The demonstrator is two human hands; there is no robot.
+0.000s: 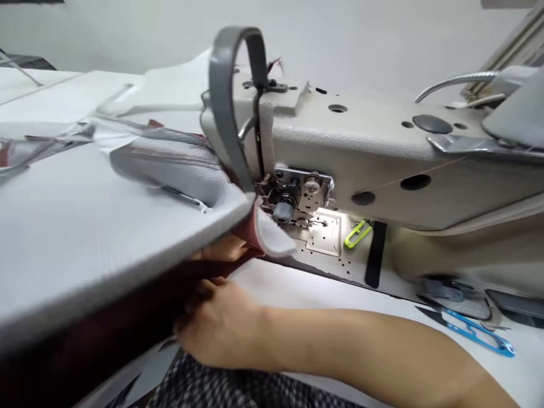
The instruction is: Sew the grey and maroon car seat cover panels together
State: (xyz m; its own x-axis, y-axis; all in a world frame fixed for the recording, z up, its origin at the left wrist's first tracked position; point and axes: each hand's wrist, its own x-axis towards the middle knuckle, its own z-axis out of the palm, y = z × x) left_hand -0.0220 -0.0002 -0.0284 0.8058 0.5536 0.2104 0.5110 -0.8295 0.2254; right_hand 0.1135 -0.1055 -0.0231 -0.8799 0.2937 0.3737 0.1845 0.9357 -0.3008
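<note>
A large light-grey padded fabric panel (85, 226) with a dark red underside spreads across the left, its near edge raised. My right hand (225, 323) is closed on the dark red underside below that edge, its fingertips partly in shadow. Beneath the panel, close to its corner, my left hand (225, 248) shows only in part; it appears closed on the red fabric, the rest hidden. A folded flap (272, 235), white mesh and red, sticks out beside the sewing machine's head (293, 198). A grey mesh section with a zip (170, 158) lies on top of the panel.
The machine arm (382, 136) runs across the right, with a grey curved lever (223, 96) at its left end. Yellow thread snips (357, 234) lie by the lit needle plate (325, 232). Blue thread snips (476, 334) rest on the white table (306, 294).
</note>
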